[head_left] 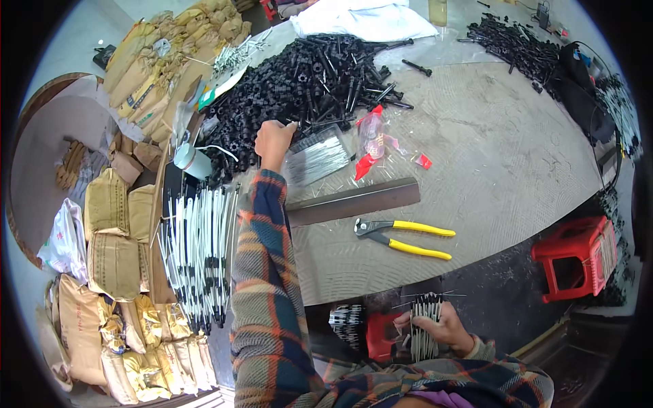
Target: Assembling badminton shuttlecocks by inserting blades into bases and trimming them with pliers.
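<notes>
My left hand point(274, 144) reaches over the near edge of a heap of small black plastic parts point(292, 81). Its fingers are curled closed, and what they hold, if anything, is hidden. Just right of it lies a clear plastic box point(318, 158) of thin silvery pins. Low at the table's near edge, my right hand point(445, 326) is wrapped round a bundle of thin pale rods point(425, 330) with dark upper ends; a few wires stick out sideways at the top. Pincers with yellow handles point(422, 238) lie on the table between my hands, apart from both.
A dark metal bar point(354, 202) lies across the grey table point(503, 149). Beyond it is a torn red-and-clear wrapper point(371, 143). Pale rods with black ends point(204, 251) hang at the table's left side, near a light-blue cup point(192, 162). A red stool point(575, 258) stands right; brown sacks point(109, 265) fill the left.
</notes>
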Action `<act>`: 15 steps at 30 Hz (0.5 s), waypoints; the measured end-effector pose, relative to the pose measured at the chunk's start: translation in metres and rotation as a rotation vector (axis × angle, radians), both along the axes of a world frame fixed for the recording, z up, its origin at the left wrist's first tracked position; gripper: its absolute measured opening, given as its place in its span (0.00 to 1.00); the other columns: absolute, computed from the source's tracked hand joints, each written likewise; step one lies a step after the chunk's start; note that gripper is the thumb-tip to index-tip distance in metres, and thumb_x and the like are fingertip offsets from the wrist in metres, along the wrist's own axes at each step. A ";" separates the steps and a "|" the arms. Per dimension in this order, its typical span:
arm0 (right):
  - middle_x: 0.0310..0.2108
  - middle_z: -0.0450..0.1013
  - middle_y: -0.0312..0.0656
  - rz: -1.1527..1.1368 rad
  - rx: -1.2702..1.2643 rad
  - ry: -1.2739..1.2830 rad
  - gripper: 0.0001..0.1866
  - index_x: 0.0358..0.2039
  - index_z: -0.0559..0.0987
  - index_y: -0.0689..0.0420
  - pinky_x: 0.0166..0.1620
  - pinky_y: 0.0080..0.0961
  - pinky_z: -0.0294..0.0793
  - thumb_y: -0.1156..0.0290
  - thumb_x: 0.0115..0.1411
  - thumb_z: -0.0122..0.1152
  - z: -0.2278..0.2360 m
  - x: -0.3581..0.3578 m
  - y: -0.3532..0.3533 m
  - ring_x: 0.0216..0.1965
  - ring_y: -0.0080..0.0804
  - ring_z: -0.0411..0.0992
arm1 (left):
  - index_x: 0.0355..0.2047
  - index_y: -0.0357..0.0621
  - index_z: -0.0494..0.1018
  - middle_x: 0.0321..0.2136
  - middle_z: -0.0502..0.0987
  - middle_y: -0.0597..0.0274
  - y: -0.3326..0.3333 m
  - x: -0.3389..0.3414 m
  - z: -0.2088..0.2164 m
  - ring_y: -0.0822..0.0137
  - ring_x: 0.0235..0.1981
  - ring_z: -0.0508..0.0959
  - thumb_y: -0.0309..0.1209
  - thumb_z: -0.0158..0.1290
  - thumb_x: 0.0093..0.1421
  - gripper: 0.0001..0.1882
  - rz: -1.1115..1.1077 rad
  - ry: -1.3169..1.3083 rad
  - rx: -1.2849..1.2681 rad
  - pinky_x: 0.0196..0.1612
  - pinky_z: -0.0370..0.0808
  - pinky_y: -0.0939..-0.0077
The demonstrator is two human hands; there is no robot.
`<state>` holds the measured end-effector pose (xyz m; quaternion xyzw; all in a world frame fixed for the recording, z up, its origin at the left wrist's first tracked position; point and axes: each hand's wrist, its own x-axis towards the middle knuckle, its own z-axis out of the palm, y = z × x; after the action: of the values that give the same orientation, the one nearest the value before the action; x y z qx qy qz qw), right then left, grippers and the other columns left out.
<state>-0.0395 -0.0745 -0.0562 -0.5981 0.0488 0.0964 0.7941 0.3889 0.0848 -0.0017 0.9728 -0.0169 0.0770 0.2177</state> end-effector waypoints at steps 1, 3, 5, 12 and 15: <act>0.31 0.75 0.47 0.006 -0.014 -0.012 0.10 0.35 0.75 0.70 0.37 0.23 0.74 0.77 0.58 0.47 -0.003 0.000 0.000 0.33 0.29 0.74 | 0.26 0.46 0.78 0.28 0.78 0.52 -0.004 -0.002 0.001 0.53 0.33 0.77 0.48 0.57 0.44 0.19 -0.005 0.007 0.000 0.36 0.72 0.64; 0.31 0.75 0.47 0.020 -0.020 -0.020 0.10 0.35 0.75 0.70 0.37 0.23 0.74 0.77 0.58 0.47 -0.003 -0.002 0.001 0.33 0.29 0.74 | 0.26 0.47 0.78 0.27 0.78 0.54 -0.007 -0.009 0.005 0.55 0.33 0.77 0.48 0.57 0.44 0.18 0.032 -0.095 -0.038 0.36 0.72 0.65; 0.31 0.75 0.47 0.038 0.021 -0.015 0.10 0.35 0.75 0.70 0.37 0.23 0.74 0.77 0.58 0.47 0.002 -0.005 0.002 0.34 0.30 0.74 | 0.26 0.46 0.77 0.24 0.78 0.55 0.012 -0.008 0.008 0.58 0.31 0.78 0.47 0.56 0.45 0.17 0.007 -0.250 -0.185 0.35 0.72 0.66; 0.30 0.75 0.43 0.051 -0.052 -0.076 0.09 0.34 0.76 0.67 0.38 0.21 0.72 0.77 0.57 0.48 0.006 -0.012 0.008 0.33 0.26 0.73 | 0.41 0.34 0.66 0.37 0.73 0.48 0.027 -0.105 0.041 0.59 0.34 0.77 0.32 0.45 0.60 0.13 -0.479 0.190 -1.408 0.36 0.77 0.72; 0.30 0.75 0.42 0.035 -0.047 -0.058 0.09 0.33 0.76 0.67 0.38 0.22 0.72 0.77 0.57 0.47 0.015 -0.020 0.005 0.33 0.26 0.73 | 0.44 0.34 0.65 0.35 0.74 0.49 0.025 -0.234 0.026 0.60 0.32 0.78 0.31 0.44 0.61 0.15 -0.455 0.580 -1.570 0.36 0.77 0.73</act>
<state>-0.0594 -0.0696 -0.0414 -0.6197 0.0174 0.0916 0.7793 0.1547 0.1099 0.0246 0.4954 -0.0968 -0.2300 0.8321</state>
